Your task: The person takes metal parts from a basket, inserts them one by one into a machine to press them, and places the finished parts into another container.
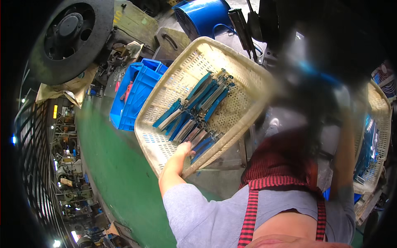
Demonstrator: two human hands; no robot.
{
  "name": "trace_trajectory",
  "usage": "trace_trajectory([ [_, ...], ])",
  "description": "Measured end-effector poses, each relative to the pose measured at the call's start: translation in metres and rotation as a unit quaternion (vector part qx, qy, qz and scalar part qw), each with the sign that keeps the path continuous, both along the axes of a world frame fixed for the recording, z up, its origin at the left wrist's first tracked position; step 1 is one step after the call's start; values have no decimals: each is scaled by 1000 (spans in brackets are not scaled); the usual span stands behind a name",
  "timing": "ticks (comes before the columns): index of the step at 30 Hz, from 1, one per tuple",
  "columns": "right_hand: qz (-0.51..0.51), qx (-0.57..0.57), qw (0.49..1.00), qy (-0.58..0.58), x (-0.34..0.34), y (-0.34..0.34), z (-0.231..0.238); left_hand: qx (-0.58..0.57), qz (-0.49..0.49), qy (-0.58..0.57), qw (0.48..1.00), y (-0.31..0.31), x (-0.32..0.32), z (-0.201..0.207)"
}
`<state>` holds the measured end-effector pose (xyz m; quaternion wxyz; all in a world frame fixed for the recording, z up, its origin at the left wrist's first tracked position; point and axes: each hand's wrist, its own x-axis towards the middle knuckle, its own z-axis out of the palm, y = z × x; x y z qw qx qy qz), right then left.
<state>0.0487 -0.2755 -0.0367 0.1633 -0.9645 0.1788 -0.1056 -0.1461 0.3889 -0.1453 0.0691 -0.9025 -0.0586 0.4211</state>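
A cream plastic basket (155, 101) with slotted walls is tilted in front of me, left of centre. Inside lies a pile of long narrow metal strips (198, 105), some bare and shiny, others covered in blue. Reaching over the basket's near edge, my left hand (186, 149) has its fingers curled at the near ends of the strips. Exactly what those fingers grip is too small to make out. My right forearm (344, 153) stretches forward on the right. A dark blur covers my right hand, so its fingers do not show.
Left of the basket sit blue plastic bins (138, 95), with a large dark wheel (68, 29) beyond. A blue drum-shaped fan (204, 18) stands at the back. On the far right, another cream basket (382, 124) holds more blue strips. Green floor (111, 165) spreads at left.
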Motion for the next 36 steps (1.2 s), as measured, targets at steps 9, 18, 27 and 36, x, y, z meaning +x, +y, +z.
trace_trajectory([
  [9, 15, -60, 992, -109, -77, -175, -84, -93, 27, -135, 986, -31, 16, -23],
  [18, -164, -113, 949, 243, -202, -216, -10, -229, 29, -356, 906, -94, 88, 36],
  [27, 384, 504, 771, 58, -129, 132, 99, -626, 17, -260, 735, -258, 108, 207],
  [36, -21, 686, 712, -146, -130, 67, 58, -695, 142, -21, 704, -374, 112, 194],
])
